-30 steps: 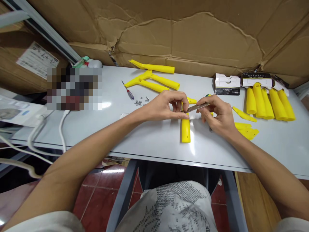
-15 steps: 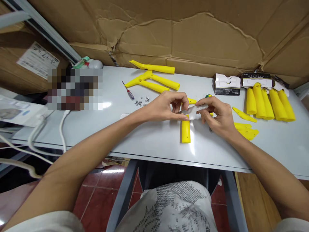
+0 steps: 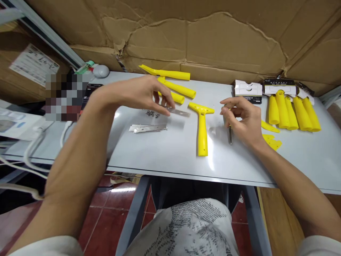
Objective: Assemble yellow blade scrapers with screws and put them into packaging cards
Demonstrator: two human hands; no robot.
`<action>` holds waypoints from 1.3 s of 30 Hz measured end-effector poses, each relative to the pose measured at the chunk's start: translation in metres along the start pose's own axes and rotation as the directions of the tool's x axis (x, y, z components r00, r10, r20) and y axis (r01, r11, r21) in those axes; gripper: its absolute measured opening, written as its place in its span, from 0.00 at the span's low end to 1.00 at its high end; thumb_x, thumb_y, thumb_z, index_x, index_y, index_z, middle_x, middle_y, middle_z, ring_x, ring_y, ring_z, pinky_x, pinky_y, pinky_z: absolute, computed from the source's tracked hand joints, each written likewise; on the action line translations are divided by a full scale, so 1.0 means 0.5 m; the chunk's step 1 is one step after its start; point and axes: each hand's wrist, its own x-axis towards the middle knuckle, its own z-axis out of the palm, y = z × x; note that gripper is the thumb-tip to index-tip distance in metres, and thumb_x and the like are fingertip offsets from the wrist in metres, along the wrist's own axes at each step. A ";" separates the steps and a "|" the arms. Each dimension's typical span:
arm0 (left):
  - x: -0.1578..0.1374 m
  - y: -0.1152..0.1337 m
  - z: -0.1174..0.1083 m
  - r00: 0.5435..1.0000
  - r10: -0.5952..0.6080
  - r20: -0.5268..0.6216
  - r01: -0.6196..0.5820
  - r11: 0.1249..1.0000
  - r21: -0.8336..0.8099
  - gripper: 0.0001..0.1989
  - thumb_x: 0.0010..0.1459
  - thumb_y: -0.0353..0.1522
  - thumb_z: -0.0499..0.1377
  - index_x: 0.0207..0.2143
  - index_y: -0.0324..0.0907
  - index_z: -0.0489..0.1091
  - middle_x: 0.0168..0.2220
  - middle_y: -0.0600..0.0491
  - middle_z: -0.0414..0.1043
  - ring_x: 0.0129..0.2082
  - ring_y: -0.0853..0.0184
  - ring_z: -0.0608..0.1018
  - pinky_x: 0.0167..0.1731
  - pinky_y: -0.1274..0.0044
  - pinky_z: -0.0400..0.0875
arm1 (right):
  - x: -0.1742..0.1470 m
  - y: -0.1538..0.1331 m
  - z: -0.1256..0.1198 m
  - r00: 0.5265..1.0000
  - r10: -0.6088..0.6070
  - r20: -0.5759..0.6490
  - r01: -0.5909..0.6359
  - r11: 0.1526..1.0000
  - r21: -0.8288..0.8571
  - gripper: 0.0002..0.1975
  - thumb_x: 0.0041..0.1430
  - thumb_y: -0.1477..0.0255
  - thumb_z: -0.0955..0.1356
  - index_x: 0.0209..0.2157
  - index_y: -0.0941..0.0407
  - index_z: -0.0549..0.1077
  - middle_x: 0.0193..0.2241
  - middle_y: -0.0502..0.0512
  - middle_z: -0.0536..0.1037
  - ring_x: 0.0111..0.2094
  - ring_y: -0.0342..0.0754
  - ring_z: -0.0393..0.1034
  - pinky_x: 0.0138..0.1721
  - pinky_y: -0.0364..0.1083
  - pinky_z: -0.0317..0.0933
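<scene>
One thin metal blade (image 3: 181,112) was pinched between thumb and fingers in the left hand (image 3: 149,93), above the white table (image 3: 165,153). The right hand (image 3: 243,119) was half curled near a metal shaft (image 3: 230,137); whether it gripped anything could not be seen. Between the hands lay a yellow T-shaped handle (image 3: 202,133). To its left lay stacked blades (image 3: 147,128), small screws (image 3: 151,114) just behind them.

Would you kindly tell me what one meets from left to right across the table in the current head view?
Grey rounded object, left hand, yellow T-shaped piece, right hand, row of yellow handles.
</scene>
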 end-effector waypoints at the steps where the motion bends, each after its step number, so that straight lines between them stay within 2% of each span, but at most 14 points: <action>1: -0.002 -0.009 -0.003 1.000 -0.017 0.021 0.016 1.000 0.021 0.30 0.60 0.59 0.73 0.41 0.40 0.88 0.35 0.52 0.87 0.28 0.72 0.76 0.33 0.80 0.70 | 0.002 0.002 -0.001 1.000 0.012 -0.018 -0.012 1.000 0.005 0.06 0.71 0.70 0.72 0.47 0.52 0.82 0.32 0.48 0.79 0.24 0.40 0.73 0.27 0.46 0.65; 4: 0.017 -0.012 0.031 0.993 0.011 -0.113 -0.005 0.998 0.058 0.25 0.61 0.55 0.74 0.41 0.42 0.88 0.37 0.51 0.88 0.31 0.69 0.78 0.35 0.78 0.71 | 0.006 0.007 -0.002 0.999 0.037 -0.034 -0.037 0.999 -0.005 0.06 0.72 0.69 0.72 0.46 0.52 0.81 0.32 0.48 0.79 0.24 0.40 0.74 0.28 0.45 0.67; 7: 0.052 0.007 0.098 0.924 0.093 -0.370 -0.075 0.995 0.062 0.19 0.64 0.50 0.73 0.43 0.43 0.87 0.41 0.48 0.87 0.36 0.65 0.82 0.39 0.75 0.73 | 0.008 0.008 0.000 0.998 0.055 -0.001 -0.055 0.998 -0.017 0.10 0.73 0.63 0.72 0.50 0.52 0.82 0.38 0.51 0.82 0.26 0.39 0.73 0.28 0.44 0.68; 10: 0.074 0.031 0.151 0.865 0.152 -0.479 -0.140 0.988 0.060 0.19 0.67 0.50 0.72 0.45 0.44 0.87 0.41 0.47 0.85 0.35 0.65 0.81 0.36 0.75 0.72 | 0.007 0.008 0.006 0.991 0.108 0.074 -0.111 0.993 0.037 0.18 0.71 0.56 0.75 0.57 0.50 0.82 0.47 0.54 0.84 0.29 0.40 0.75 0.27 0.43 0.68; 13: 0.076 0.053 0.173 0.846 0.183 -0.501 -0.205 0.979 0.011 0.20 0.68 0.51 0.71 0.45 0.45 0.88 0.39 0.49 0.83 0.32 0.68 0.78 0.34 0.76 0.72 | 0.005 0.005 0.011 0.973 0.182 0.146 -0.201 0.970 0.134 0.20 0.68 0.56 0.77 0.54 0.52 0.83 0.37 0.52 0.84 0.26 0.42 0.75 0.26 0.44 0.69; 16: 0.071 0.068 0.173 0.861 0.124 -0.493 -0.220 0.965 -0.142 0.19 0.66 0.50 0.73 0.46 0.45 0.89 0.38 0.49 0.84 0.34 0.68 0.79 0.35 0.77 0.73 | 0.006 0.001 0.010 0.964 0.221 0.148 -0.243 0.958 0.153 0.15 0.65 0.59 0.78 0.46 0.55 0.85 0.25 0.49 0.80 0.22 0.42 0.72 0.25 0.45 0.67; 21: 0.071 0.075 0.173 0.868 -0.100 -0.487 -0.139 0.892 -0.430 0.19 0.60 0.47 0.78 0.47 0.45 0.89 0.40 0.49 0.88 0.37 0.68 0.83 0.37 0.78 0.74 | 0.010 0.001 0.004 0.971 0.216 0.098 -0.228 0.963 0.142 0.10 0.62 0.63 0.79 0.40 0.55 0.84 0.30 0.51 0.84 0.26 0.43 0.76 0.26 0.44 0.67; 26: 0.077 0.066 0.188 0.866 -0.163 -0.472 -0.126 0.843 -0.523 0.22 0.59 0.48 0.78 0.48 0.44 0.89 0.44 0.47 0.88 0.40 0.66 0.85 0.41 0.76 0.78 | 0.011 0.006 0.008 0.951 0.246 0.188 -0.274 0.951 0.142 0.15 0.58 0.59 0.82 0.37 0.55 0.82 0.27 0.48 0.80 0.24 0.40 0.71 0.24 0.43 0.63; 28: 0.080 0.054 0.191 0.866 -0.131 -0.483 -0.113 0.889 -0.443 0.25 0.62 0.50 0.75 0.55 0.44 0.87 0.51 0.45 0.88 0.46 0.62 0.85 0.46 0.73 0.80 | 0.015 0.007 0.006 0.948 0.268 0.171 -0.297 0.939 0.175 0.18 0.57 0.57 0.83 0.35 0.55 0.80 0.27 0.48 0.79 0.23 0.40 0.70 0.23 0.43 0.62; 30: 0.082 0.036 0.195 0.864 -0.053 -0.500 -0.061 0.976 -0.208 0.27 0.68 0.47 0.71 0.62 0.43 0.83 0.57 0.41 0.86 0.56 0.53 0.83 0.56 0.63 0.80 | 0.020 0.008 -0.002 0.947 0.297 0.123 -0.317 0.926 0.207 0.20 0.56 0.55 0.83 0.34 0.55 0.79 0.25 0.48 0.78 0.22 0.40 0.69 0.23 0.42 0.63; 32: 0.083 0.018 0.200 0.880 0.033 -0.474 0.021 0.994 0.108 0.22 0.72 0.42 0.66 0.61 0.40 0.83 0.57 0.37 0.85 0.68 0.41 0.75 0.68 0.47 0.71 | 0.025 0.010 -0.010 0.942 0.327 0.074 -0.336 0.912 0.237 0.20 0.56 0.55 0.83 0.34 0.55 0.79 0.23 0.47 0.77 0.21 0.40 0.68 0.22 0.42 0.63; 34: 0.084 0.008 0.208 0.911 0.085 -0.404 0.050 0.949 0.311 0.15 0.74 0.38 0.64 0.54 0.40 0.86 0.56 0.36 0.85 0.76 0.34 0.65 0.73 0.38 0.61 | 0.028 0.011 -0.017 0.938 0.344 0.052 -0.345 0.901 0.262 0.20 0.56 0.55 0.84 0.34 0.55 0.79 0.21 0.47 0.76 0.20 0.40 0.68 0.22 0.42 0.63; 36: 0.085 0.008 0.216 0.930 0.128 -0.343 0.013 0.925 0.381 0.12 0.74 0.37 0.64 0.48 0.42 0.86 0.55 0.37 0.86 0.78 0.33 0.62 0.74 0.36 0.57 | 0.027 0.011 -0.020 0.937 0.345 0.055 -0.346 0.896 0.278 0.21 0.57 0.54 0.83 0.34 0.55 0.79 0.20 0.46 0.75 0.20 0.41 0.68 0.23 0.42 0.64; 39: 0.083 0.022 0.224 0.937 0.183 -0.298 -0.054 0.918 0.393 0.10 0.75 0.37 0.65 0.46 0.42 0.84 0.53 0.38 0.86 0.77 0.35 0.62 0.73 0.38 0.59 | 0.024 0.008 -0.018 0.934 0.351 0.064 -0.354 0.892 0.280 0.21 0.56 0.55 0.84 0.33 0.56 0.79 0.20 0.47 0.76 0.20 0.41 0.69 0.22 0.42 0.64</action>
